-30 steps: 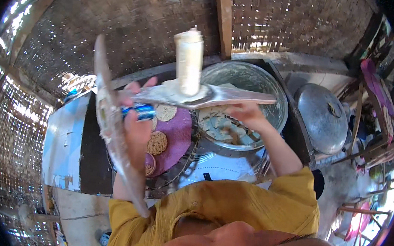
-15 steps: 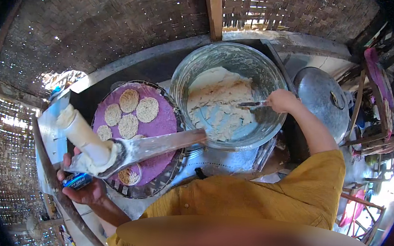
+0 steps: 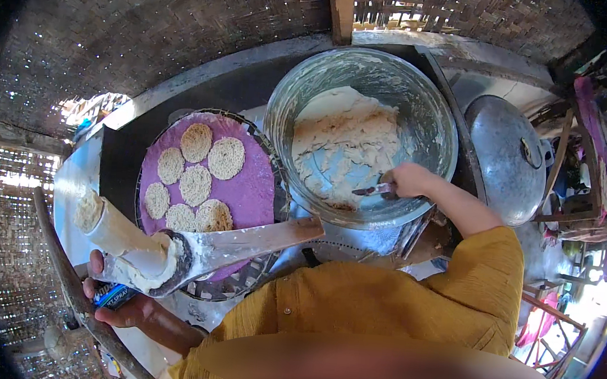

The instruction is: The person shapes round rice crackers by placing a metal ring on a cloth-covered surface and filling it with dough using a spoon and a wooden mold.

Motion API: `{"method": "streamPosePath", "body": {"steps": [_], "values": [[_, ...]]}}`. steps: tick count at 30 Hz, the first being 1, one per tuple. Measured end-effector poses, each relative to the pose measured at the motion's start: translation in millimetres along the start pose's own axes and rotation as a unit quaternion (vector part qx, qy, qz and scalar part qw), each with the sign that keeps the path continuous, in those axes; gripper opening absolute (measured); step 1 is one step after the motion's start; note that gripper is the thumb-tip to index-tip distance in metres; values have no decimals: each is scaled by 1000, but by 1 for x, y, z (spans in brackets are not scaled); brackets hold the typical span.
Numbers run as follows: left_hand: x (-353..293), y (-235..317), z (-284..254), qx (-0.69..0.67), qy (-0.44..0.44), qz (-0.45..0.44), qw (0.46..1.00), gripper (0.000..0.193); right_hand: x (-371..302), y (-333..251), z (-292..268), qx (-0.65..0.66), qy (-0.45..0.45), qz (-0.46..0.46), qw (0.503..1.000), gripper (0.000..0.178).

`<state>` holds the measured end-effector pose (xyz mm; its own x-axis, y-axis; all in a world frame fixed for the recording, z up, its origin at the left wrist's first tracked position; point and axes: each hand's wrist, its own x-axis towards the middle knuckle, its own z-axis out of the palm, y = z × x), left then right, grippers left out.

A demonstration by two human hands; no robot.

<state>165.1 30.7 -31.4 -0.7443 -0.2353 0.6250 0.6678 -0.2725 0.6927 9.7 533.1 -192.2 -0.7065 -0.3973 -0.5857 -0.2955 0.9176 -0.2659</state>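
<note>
My left hand (image 3: 123,307) is closed around the lower end of a wooden press (image 3: 256,246), beside a blue printed can (image 3: 115,294). A white tube (image 3: 129,236) filled with pale dough runs through the press, and dough bulges from its upper end. My right hand (image 3: 411,180) grips a small flat scraper (image 3: 373,189), its blade low over the near side of a large metal basin (image 3: 423,113). Pale, sticky dough (image 3: 348,125) lies in the basin, browner across its middle. Part of my left fingers is hidden behind the press.
Left of the basin is a round tray lined with purple cloth (image 3: 252,164), bearing several round noodle-like discs (image 3: 226,158). A large metal lid (image 3: 509,159) sits at the right. A dark wooden pole (image 3: 62,263) slants past my left hand. Woven walls (image 3: 188,24) stand behind.
My right hand has moved down and slightly left with the scraper, toward the basin's near side. The press has shifted a little, and the view has moved slightly.
</note>
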Motion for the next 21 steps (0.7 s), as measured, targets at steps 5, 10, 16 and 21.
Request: {"method": "streamPosePath", "body": {"steps": [5, 10, 16, 21], "values": [[4, 0, 14, -3, 32, -24, 999, 34, 18, 13, 19, 68, 3, -67, 995, 26], [6, -2, 17, -9, 32, -18, 999, 38, 13, 8, 0, 137, -47, -52, 988, 31], [10, -2, 5, -33, -29, 5, 999, 42, -12, 6, -43, 118, -136, 19, 983, 22], [9, -2, 12, -52, -64, -6, 997, 43, -12, 15, -47, -105, -37, 25, 993, 22]]}}
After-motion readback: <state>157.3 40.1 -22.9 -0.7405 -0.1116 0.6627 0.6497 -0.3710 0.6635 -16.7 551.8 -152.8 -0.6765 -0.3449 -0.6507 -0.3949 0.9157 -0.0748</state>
